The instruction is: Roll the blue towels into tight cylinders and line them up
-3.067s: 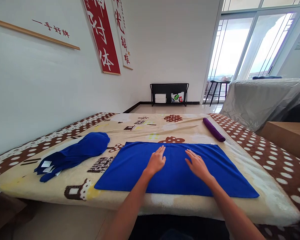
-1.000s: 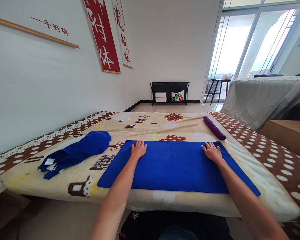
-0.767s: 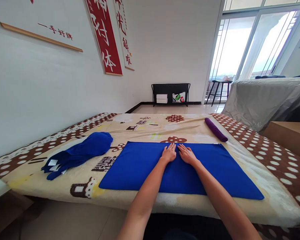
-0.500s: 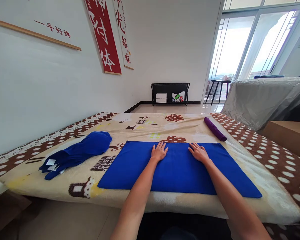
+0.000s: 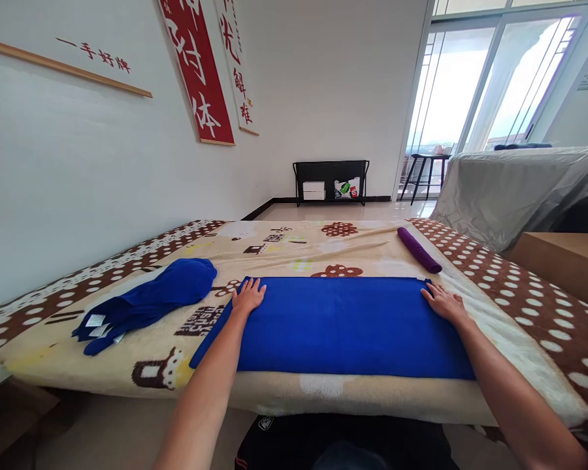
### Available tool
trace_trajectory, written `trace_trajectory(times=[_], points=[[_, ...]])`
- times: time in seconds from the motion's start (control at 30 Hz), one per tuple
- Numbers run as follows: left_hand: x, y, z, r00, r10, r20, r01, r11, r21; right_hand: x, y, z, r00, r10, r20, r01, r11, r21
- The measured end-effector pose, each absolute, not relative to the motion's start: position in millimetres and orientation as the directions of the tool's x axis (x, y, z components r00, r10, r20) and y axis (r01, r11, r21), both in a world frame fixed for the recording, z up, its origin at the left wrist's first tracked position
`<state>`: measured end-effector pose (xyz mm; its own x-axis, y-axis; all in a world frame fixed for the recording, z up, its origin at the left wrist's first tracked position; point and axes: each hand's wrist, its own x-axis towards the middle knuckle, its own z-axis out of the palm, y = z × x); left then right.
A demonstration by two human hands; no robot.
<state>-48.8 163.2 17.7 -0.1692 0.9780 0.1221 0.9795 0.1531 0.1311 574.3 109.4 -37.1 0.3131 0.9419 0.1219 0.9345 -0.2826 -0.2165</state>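
Note:
A blue cloth (image 5: 343,326) lies flat as a wide rectangle near the front edge of the bed. My left hand (image 5: 249,295) rests with fingers spread on its far left corner. On the far right corner lies my right hand (image 5: 443,301), its fingers apart and pressing down. Neither hand grips anything. A crumpled blue garment (image 5: 161,294) with white tags is to the left of my left hand. Beyond my right hand sits a rolled purple cloth (image 5: 419,250).
The cloths lie on a patterned beige blanket (image 5: 284,258) with brown dotted borders. A cardboard box (image 5: 563,267) and a plastic-covered piece of furniture (image 5: 494,189) stand at right. A black rack (image 5: 330,173) is by the far wall, a stool (image 5: 427,173) near the window.
Both hands have slid apart along the far edge of the blue cloth, my left hand to the left and my right hand to the right, out to its corners.

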Motion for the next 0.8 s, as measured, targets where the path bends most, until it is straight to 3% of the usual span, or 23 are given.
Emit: trace_trajectory(times=[0.13,0.33,0.43,0.57,0.8], points=[[-6.0,166.5,18.9,-0.067,0.990,0.123,0.990,0.051,0.133,525.8,122.9,-30.7,0.307,0.935,0.175,0.939,-0.268,-0.217],[145.4,159.8,-3.1,0.299,0.946,0.127,0.932,-0.318,0.174,385.5,148.0,-29.1,-0.114,0.968,0.223,0.963,0.163,-0.214],[194.2,152.6,-12.7,0.376,0.917,0.136,0.900,-0.396,0.182,344.1,153.0,-30.5,-0.230,0.943,0.239,0.936,0.282,-0.211],[182.2,157.6,-13.8,0.345,0.929,0.134,0.914,-0.365,0.178,360.6,154.6,-30.1,-0.218,0.946,0.240,0.938,0.271,-0.217],[51.5,179.3,0.2,0.114,0.986,0.124,0.983,-0.131,0.131,475.5,146.7,-30.7,-0.048,0.983,0.176,0.968,0.089,-0.234]])
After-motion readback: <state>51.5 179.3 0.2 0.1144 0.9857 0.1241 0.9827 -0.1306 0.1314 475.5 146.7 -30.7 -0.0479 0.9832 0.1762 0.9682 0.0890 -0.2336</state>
